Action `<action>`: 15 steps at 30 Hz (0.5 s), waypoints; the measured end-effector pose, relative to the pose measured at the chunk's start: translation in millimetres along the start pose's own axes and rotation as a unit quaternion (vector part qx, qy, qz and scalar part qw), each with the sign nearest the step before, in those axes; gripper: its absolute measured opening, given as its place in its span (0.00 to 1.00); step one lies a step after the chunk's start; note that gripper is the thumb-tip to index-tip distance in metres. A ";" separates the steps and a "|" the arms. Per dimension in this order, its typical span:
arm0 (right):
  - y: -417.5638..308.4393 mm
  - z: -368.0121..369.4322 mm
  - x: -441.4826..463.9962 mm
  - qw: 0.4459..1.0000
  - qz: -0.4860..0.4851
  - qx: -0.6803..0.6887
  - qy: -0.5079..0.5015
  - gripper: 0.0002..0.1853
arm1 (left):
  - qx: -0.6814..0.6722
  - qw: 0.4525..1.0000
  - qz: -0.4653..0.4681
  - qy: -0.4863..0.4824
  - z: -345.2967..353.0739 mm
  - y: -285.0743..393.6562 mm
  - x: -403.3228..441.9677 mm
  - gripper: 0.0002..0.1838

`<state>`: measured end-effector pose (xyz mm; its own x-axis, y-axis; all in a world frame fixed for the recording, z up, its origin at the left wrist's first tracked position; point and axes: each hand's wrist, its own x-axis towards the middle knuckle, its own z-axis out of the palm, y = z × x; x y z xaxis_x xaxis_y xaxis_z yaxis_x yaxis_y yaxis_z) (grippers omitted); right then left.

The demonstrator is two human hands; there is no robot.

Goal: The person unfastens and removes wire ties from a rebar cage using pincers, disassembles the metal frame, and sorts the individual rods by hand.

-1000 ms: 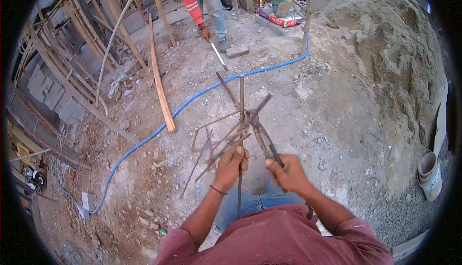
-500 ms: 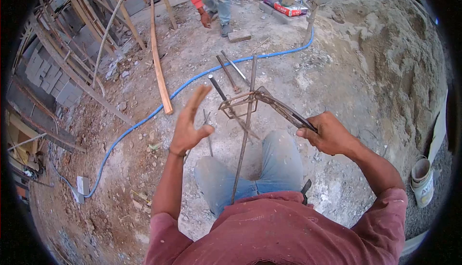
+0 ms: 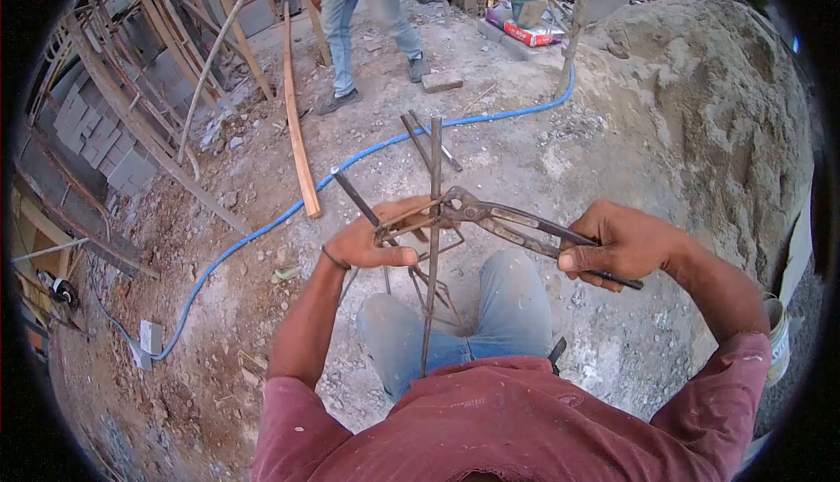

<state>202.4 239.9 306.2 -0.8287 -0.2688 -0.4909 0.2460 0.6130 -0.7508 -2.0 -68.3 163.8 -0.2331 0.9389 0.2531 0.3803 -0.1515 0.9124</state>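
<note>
My right hand (image 3: 623, 241) grips the handles of rusty pincers (image 3: 512, 220), which stand spread apart. The jaws of the pincers meet a long steel rod (image 3: 432, 285) where a bent rebar stirrup (image 3: 409, 215) crosses it. My left hand (image 3: 374, 241) is closed around the stirrup on the other side, its fingers partly hidden behind the steel. A dark bar (image 3: 354, 195) with a bright end sticks out above my left hand. The long rod runs from between my knees up past the jaws; whether tie wire is in the jaws I cannot tell.
Beyond the steel, two short bars (image 3: 420, 136) lie on the dirt near a blue hose (image 3: 376, 147). A wooden plank (image 3: 297, 123) lies to the left. Another person's legs (image 3: 350, 18) stand ahead. A sand pile (image 3: 700, 88) rises at right, above a bucket (image 3: 777, 342).
My left hand has come down from the air onto the stirrup. The pincers' handles have spread, and their jaws now sit at the rod. The other person has stepped left.
</note>
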 end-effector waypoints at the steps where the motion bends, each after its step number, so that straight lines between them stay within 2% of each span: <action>1: 6.5 6.3 3.2 1.000 -0.011 0.028 0.006 0.25 | 0.004 1.000 0.002 0.000 11.0 0.2 -2.8 0.53; 3: 20.5 21.7 13.6 0.998 -0.021 0.054 0.010 0.25 | -0.183 0.973 -0.008 0.140 42.5 -4.6 -9.0 0.50; 4: 27.3 31.2 21.5 0.996 -0.038 0.078 0.030 0.25 | -0.128 0.968 0.023 0.216 54.4 -6.8 -9.6 0.45; 5: 33.1 42.2 29.1 0.992 -0.054 0.103 0.049 0.25 | -0.128 0.967 0.022 0.217 58.8 -7.0 -13.1 0.45; 7: 38.9 70.3 48.1 0.989 -0.050 0.120 0.074 0.24 | -0.084 0.953 -0.075 0.280 65.2 -6.0 -21.7 0.41; 8: 46.1 84.5 59.5 0.981 -0.064 0.161 0.093 0.24 | -0.076 0.937 -0.072 0.335 74.2 -13.7 -22.9 0.40; 9: 49.0 94.8 67.5 0.970 -0.078 0.200 0.112 0.23 | -0.074 0.935 -0.072 0.338 75.1 -22.4 -27.4 0.40; 13: 44.4 126.1 84.0 0.964 -0.073 0.200 0.161 0.23 | -0.043 0.918 -0.100 0.382 77.8 -29.3 -36.1 0.39; 15: 53.2 143.7 94.7 0.955 -0.101 0.158 0.229 0.23 | -0.053 0.915 -0.088 0.390 80.8 -22.6 -37.8 0.39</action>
<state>209.2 140.3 156.3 -0.9906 0.0398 -0.1309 0.1368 0.3093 -0.9411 70.6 -75.4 107.6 -0.8665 0.4512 0.2136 0.1954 -0.0872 0.9768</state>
